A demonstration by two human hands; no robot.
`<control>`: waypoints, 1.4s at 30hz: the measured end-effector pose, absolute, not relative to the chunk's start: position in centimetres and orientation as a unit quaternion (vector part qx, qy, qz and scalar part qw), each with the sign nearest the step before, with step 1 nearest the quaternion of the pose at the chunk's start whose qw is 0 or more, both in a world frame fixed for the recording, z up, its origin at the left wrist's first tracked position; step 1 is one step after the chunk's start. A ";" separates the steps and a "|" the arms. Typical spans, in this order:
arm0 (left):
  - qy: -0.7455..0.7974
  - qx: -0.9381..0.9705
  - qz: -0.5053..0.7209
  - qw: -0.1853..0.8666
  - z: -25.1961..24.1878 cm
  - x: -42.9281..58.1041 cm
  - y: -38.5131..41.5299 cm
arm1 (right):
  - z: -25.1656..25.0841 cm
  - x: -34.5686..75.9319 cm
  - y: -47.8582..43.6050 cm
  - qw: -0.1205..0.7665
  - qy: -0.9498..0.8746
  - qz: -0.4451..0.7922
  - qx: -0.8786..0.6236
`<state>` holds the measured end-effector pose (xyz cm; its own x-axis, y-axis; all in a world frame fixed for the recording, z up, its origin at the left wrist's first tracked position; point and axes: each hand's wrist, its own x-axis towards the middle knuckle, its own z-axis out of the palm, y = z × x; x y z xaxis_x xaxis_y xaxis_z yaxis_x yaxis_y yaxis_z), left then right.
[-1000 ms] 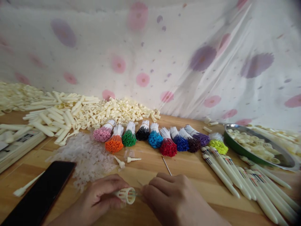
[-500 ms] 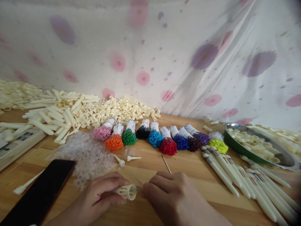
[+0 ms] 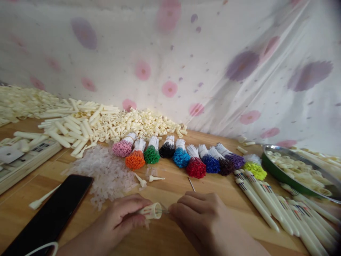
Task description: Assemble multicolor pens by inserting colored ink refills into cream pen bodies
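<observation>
My left hand point(image 3: 122, 215) is closed round a cream slotted pen barrel part point(image 3: 153, 211), its round open end facing right. Coloured bits show through its slots. My right hand point(image 3: 201, 217) pinches a thin, greyish rod-like piece point(image 3: 165, 211), whose far end reaches the barrel's mouth; its exact kind is too small to make out. Just beyond my hands lie two cream stemmed plastic parts point(image 3: 156, 178) and a thin metal-looking rod point(image 3: 191, 185). Behind them stands a row of banded pen refill bundles with coloured ends, including red point(image 3: 196, 168) and orange point(image 3: 135, 159).
A heap of translucent small pieces point(image 3: 106, 174) lies left, beside a black phone point(image 3: 50, 217) and a power strip point(image 3: 32, 160). Cream parts point(image 3: 144, 122) are piled behind. Multicolour pens point(image 3: 255, 201) and a green-sided metal bowl point(image 3: 277, 169) are at right. A flowered curtain point(image 3: 114, 46) hangs behind.
The whole view has shifted, so things appear further right. Both hands keep their grips, and the thin piece stays at the barrel's mouth. A white cable now shows over the phone.
</observation>
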<state>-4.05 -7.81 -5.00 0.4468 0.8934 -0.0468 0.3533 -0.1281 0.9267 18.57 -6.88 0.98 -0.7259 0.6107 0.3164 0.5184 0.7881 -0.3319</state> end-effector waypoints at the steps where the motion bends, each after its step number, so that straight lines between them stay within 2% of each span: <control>1: 0.446 0.702 0.277 0.480 -4.9 -4.1 -7.8 | 0.9 18.6 -6.8 0.214 -0.923 0.111 -0.301; 13: 0.461 0.722 0.298 0.420 -4.6 -4.4 -8.0 | 0.5 18.8 -6.4 0.212 -0.944 0.087 -0.239; 19: 0.548 0.652 0.384 0.356 -5.6 -4.5 -7.8 | 0.3 19.9 -4.5 0.150 -0.898 0.103 -0.401; 24: 0.609 0.552 0.461 0.334 -6.1 -5.4 -7.3 | -2.1 19.5 -2.1 0.006 -0.805 0.052 -0.590; 27: 0.622 0.523 0.479 0.331 -5.8 -5.9 -7.0 | -3.8 18.6 -1.8 -0.021 -0.787 0.033 -0.616; 31: 0.630 0.509 0.488 0.323 -5.2 -6.0 -6.8 | -4.6 18.3 -2.0 0.003 -0.780 0.036 -0.624; 38: 0.611 0.468 0.521 0.368 -5.1 -5.3 -6.6 | -3.4 15.8 0.0 0.113 -0.782 0.091 -0.605; 42: 0.604 0.463 0.515 0.393 -5.5 -5.4 -6.4 | -3.8 12.7 2.1 0.128 -0.772 0.115 -0.612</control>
